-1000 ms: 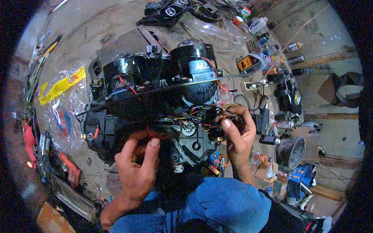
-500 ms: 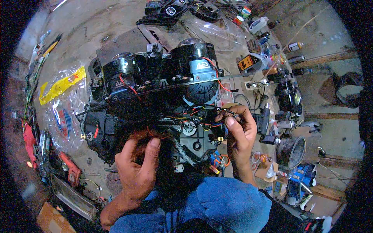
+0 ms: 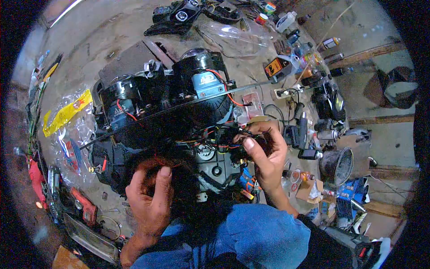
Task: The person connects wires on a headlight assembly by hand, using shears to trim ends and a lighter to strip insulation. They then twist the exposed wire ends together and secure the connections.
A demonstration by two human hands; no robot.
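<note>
Black plastic is forming the lamp assembly (image 3: 217,162) at the centre of the frame, with two round lamp units (image 3: 204,74) (image 3: 122,102) sitting just above. Right of centre, the right hand (image 3: 268,163) is pinching dark wires (image 3: 236,130) narrowly between thumb and fingers. Left of centre, the left hand (image 3: 150,193) is curling in shadow beside a thin red wire (image 3: 156,158); whether it is gripping that wire, I cannot tell. The wires are probably going to feel light and floppy, their joints fragile, so holding close to the ends seems best. The lamp units are looking stiff, smooth and heavier, better suited to lifting by their housings.
</note>
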